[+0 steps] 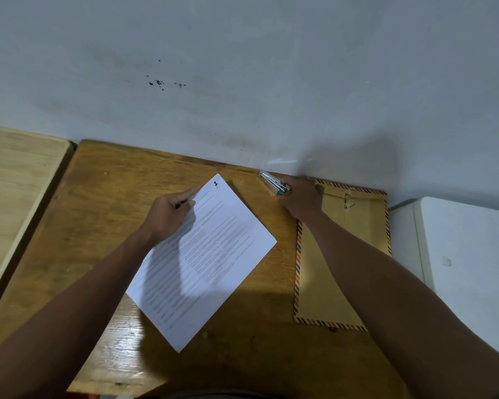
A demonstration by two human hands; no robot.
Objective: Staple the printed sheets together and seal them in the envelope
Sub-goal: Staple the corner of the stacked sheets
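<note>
Printed sheets (pixel 208 254) are lying as a white stack turned at an angle near the middle of the wooden table (pixel 104 197), with a handwritten mark showing at the far corner. The left hand (pixel 167 214) is pinching the stack's upper left edge, fingers curled round it. The right hand (pixel 301 197) is reaching to the back of the table by the wall (pixel 242 67) and is gripping the rear end of a metal stapler (pixel 272 182), whose nose is pointing away to the left. The brown envelope (pixel 334 269), edged with striped border and fitted with a string closure, is lying flat just right of the sheets, partly under the right forearm. A white surface (pixel 458 240) is sitting beside the table's right end.
</note>
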